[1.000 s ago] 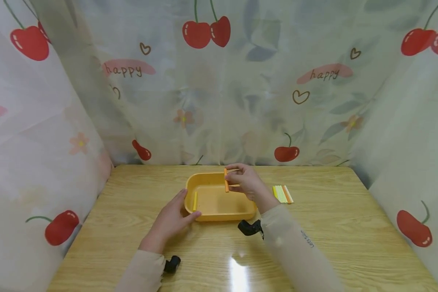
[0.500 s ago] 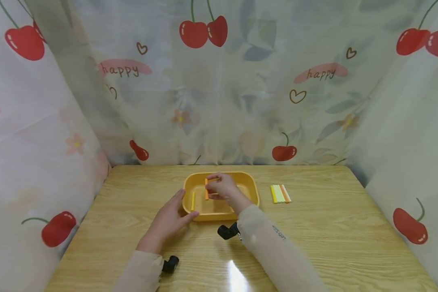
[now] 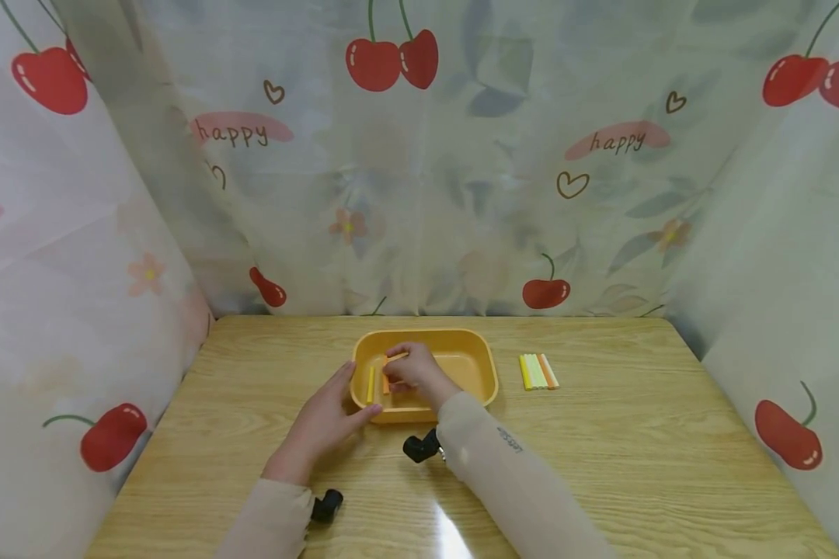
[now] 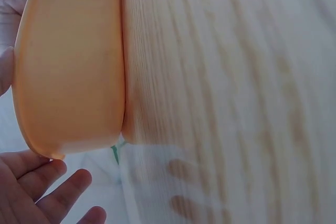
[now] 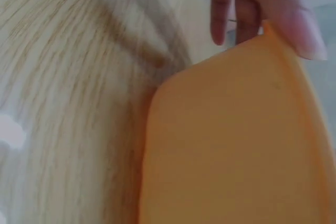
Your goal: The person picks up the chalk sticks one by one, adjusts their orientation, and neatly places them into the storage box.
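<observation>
My left hand (image 3: 325, 423) rests at the near left corner of a yellow-orange plastic tray (image 3: 471, 334). Its thumb lies over the front rim, and the fairly straight fingers touch the left side; the left wrist view shows the fingers (image 4: 52, 177) spread at the rim. Inside the tray, my right hand (image 3: 416, 373) pinches an orange stick of chalk (image 3: 386, 385), low over the tray floor and partly covered by the fingers. Parallel to it on the left lies a yellow stick of chalk (image 3: 370, 386). In the right wrist view the tray's wall (image 5: 231, 135) hides the right hand.
To the right of the tray, several chalk sticks (image 3: 539, 373) lie side by side on the wooden table (image 3: 643, 435), in yellow, pale green, orange and white. A cherry-print curtain (image 3: 419, 194) encloses the back and both sides.
My right hand has carried the orange chalk leftward and down into the tray, beside the yellow chalk. The left hand has stayed at the tray's corner.
</observation>
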### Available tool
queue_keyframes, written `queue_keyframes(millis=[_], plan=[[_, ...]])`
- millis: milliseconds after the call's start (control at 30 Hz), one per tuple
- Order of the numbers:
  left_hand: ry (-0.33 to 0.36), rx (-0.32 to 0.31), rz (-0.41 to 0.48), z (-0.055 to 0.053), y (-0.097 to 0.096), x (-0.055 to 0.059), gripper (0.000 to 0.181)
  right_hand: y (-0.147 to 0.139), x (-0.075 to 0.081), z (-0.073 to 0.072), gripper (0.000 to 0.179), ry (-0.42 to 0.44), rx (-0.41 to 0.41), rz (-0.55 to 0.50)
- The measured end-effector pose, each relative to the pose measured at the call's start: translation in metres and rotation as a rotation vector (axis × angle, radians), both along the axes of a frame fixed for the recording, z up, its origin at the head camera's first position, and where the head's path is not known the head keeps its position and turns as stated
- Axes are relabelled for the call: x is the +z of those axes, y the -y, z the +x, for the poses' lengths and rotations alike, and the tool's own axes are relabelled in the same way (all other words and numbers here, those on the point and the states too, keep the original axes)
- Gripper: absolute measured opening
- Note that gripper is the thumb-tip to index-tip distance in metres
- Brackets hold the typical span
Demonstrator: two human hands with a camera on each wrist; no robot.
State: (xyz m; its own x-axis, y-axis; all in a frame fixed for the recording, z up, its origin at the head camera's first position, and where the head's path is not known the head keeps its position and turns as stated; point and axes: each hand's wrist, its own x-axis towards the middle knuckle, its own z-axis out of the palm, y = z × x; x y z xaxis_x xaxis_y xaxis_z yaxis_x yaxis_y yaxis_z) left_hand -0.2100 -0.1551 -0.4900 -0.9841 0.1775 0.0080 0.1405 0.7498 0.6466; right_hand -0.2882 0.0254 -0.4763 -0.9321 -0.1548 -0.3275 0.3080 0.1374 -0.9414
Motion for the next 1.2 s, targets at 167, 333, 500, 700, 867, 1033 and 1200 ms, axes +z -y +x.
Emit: queue_keyframes(millis=[167,333,500,700,867,1033,1200], plan=[[-0.003,-0.005,0.004,0.0,0.0,0.0,0.098,0.005,-0.007,0.0,0.034,-0.023,0.007,0.12],[-0.002,-0.005,-0.001,-0.001,0.0,0.0,0.097,0.01,-0.011,0.0,0.031,-0.031,-0.007,0.215],[-0.005,-0.007,-0.01,0.0,-0.001,0.002,0.097,0.011,-0.012,0.0,0.033,-0.025,-0.03,0.234],[-0.001,0.001,-0.007,0.0,-0.001,0.003,0.097,0.01,-0.008,0.003,0.033,-0.02,-0.044,0.208],[-0.001,0.0,-0.004,0.001,-0.001,0.003,0.097,0.006,0.0,0.005,0.031,-0.054,-0.034,0.198],[0.002,0.01,0.003,0.001,-0.001,0.002,0.098,-0.003,0.016,0.009,0.029,-0.082,-0.01,0.184],[0.0,0.006,-0.005,-0.001,-0.001,0.002,0.098,-0.015,0.034,0.013,0.027,-0.109,0.027,0.188]])
